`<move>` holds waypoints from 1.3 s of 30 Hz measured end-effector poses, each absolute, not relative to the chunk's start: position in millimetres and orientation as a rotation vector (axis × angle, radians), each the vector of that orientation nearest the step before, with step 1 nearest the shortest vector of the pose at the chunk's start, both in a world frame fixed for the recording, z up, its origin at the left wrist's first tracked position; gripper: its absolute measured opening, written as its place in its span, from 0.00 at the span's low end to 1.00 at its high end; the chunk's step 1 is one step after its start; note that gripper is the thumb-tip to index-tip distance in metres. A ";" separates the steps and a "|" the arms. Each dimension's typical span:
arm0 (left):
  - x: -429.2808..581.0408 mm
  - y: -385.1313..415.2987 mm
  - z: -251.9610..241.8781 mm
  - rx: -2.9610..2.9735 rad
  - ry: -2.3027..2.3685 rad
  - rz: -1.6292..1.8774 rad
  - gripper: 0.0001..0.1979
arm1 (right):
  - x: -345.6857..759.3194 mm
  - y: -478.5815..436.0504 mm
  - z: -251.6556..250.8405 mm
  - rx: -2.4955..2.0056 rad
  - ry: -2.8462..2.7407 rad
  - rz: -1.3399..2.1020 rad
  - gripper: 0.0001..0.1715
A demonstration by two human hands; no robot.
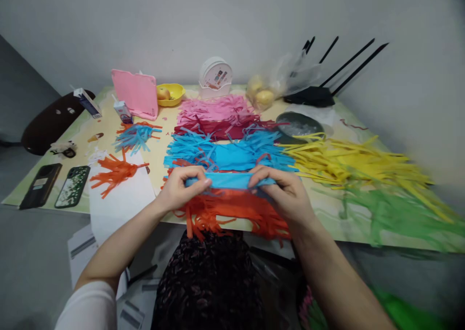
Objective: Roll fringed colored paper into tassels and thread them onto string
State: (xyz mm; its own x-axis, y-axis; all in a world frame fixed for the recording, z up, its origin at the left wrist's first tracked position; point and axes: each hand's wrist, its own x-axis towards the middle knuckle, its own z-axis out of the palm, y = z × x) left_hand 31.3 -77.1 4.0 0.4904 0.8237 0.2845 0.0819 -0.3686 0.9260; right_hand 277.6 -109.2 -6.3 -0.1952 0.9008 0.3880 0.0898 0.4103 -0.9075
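Fingers [198, 188] partly hide blue strip [230, 180] (green fringe [390, 216] blurred).

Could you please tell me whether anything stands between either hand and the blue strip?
Nothing visible does: the left hand and the right hand pinch the blue strip directly, towards opposite ends. The orange fringe shows below it, not in between.

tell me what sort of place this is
Probably a home, with crafts at the table: fringed blue material, a yellow fruit bowl and what looks like a router.
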 end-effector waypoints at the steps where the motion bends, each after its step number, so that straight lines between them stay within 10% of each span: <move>1: 33.5 -77.9 3.5 1.815 0.825 1.011 0.18 | 277.5 -109.0 -6.4 -0.892 -1.614 0.942 0.11; 13: 32.6 -82.9 3.0 2.104 1.075 0.973 0.04 | 272.4 -113.7 -3.1 -1.294 -1.795 0.494 0.06; 27: 32.8 -82.2 -7.9 1.386 0.748 1.026 0.07 | 268.4 -112.3 -15.8 -1.026 -1.387 0.937 0.09; 39: 32.9 -90.3 1.9 2.014 1.027 1.029 0.09 | 266.0 -117.0 -5.3 -1.294 -1.664 0.697 0.11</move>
State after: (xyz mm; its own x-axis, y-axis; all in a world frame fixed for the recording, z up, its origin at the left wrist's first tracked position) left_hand 32.9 -90.3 1.9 0.3862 0.8540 0.3487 0.3474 -0.4848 0.8027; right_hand 266.0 -117.0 -5.3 -0.0597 0.9509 0.3036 0.4510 0.2970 -0.8417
